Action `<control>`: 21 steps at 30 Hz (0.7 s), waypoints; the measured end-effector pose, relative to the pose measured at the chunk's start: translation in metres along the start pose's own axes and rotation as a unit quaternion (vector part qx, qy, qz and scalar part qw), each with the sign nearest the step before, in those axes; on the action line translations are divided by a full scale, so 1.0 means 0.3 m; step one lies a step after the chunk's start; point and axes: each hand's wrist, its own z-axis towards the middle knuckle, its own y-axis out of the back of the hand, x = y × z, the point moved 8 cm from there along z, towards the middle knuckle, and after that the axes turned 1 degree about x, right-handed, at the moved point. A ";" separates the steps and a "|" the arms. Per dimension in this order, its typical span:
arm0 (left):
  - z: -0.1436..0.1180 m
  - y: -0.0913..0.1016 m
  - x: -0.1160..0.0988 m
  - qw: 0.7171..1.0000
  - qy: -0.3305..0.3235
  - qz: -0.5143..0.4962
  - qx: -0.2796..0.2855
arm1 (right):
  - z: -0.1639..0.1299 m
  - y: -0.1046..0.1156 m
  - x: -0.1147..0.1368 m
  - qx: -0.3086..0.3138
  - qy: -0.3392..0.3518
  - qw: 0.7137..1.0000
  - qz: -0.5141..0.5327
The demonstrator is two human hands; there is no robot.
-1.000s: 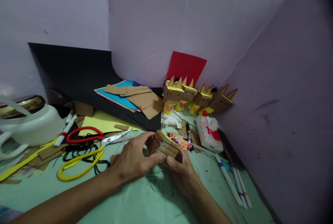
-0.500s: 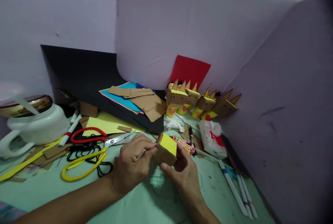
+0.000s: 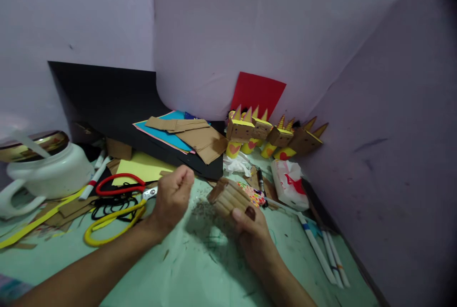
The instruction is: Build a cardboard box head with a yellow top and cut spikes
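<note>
In my right hand (image 3: 255, 235) is a small cardboard box (image 3: 230, 197), tilted so that a ridged side faces me. My fingers wrap around its right end, and the thumb presses on the ridged side. To the left of the box, apart from it, my left hand (image 3: 174, 197) is closed with its fingers curled in. Whether anything small is inside that fist is hidden. Directly left of this hand lie scissors (image 3: 132, 216) with one red and one yellow handle, their blades covered by the hand. Black cord (image 3: 114, 204) lies tangled under the handles.
A white mug (image 3: 50, 169) stands at the left. Cardboard pieces (image 3: 200, 138) lie on coloured paper behind. Several box-headed figures (image 3: 243, 131) with paper horns stand at the back right. A tissue pack (image 3: 289, 185) and white markers (image 3: 319, 250) lie on the right.
My left hand has let go of the box's side and drawn back to the left. The box has turned in my right hand, from its yellow face to a ridged cardboard side.
</note>
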 end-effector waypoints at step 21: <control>0.061 0.040 0.061 0.993 0.100 -0.037 -0.052 | -0.005 0.018 0.018 -0.048 0.055 0.976 -0.206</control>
